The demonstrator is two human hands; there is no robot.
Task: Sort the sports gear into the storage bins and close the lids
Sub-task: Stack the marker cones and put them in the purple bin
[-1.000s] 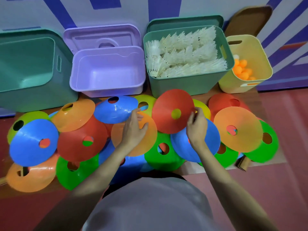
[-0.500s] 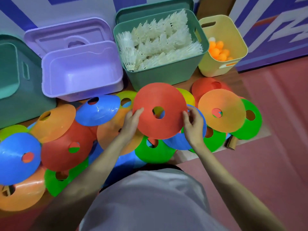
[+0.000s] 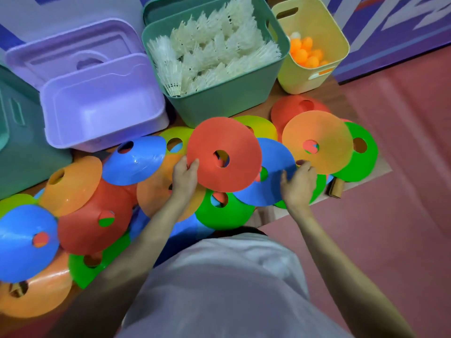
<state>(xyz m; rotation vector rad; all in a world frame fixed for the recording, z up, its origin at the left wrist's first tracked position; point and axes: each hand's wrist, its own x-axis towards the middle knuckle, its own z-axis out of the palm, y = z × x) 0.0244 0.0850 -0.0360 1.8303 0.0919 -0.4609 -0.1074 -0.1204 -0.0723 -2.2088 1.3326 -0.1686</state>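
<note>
Left hand (image 3: pixel 184 178): red disc cone (image 3: pixel 224 154) pinched at its rim.
Right hand (image 3: pixel 298 184): fingers loosely curled at blue disc cone (image 3: pixel 273 176); grip cannot be told.
Teal bin (image 3: pixel 14 152): cut off at left.

A red disc cone (image 3: pixel 224 154) was tilted above the pile of coloured cones (image 3: pixel 92 215). Behind stood an open purple bin (image 3: pixel 102 103), a green bin (image 3: pixel 219 98) with shuttlecocks (image 3: pixel 210 54) and a yellow bin (image 3: pixel 314 76) with orange balls (image 3: pixel 305 54).
</note>
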